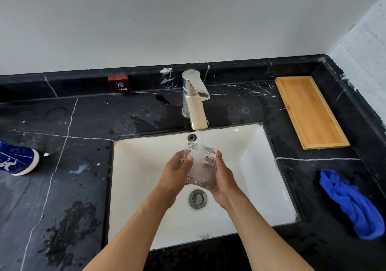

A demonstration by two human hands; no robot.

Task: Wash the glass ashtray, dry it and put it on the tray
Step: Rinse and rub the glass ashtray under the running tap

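Note:
A clear cut-glass ashtray (201,171) is held over the white sink (261,166), tilted with its hollow toward me. Water runs from the chrome faucet (195,101) straight into it. My left hand (174,173) grips its left side and my right hand (224,176) cups its right side and underside. A wooden tray (309,111) lies flat on the black counter at the back right, with nothing on it. A crumpled blue cloth (351,203) lies on the counter right of the sink.
The sink's drain plug (197,198) sits below my hands. A blue and white container (14,160) lies at the left edge. A small "COLD" sign (120,83) stands against the backsplash. The black marble counter (62,187) is wet in patches.

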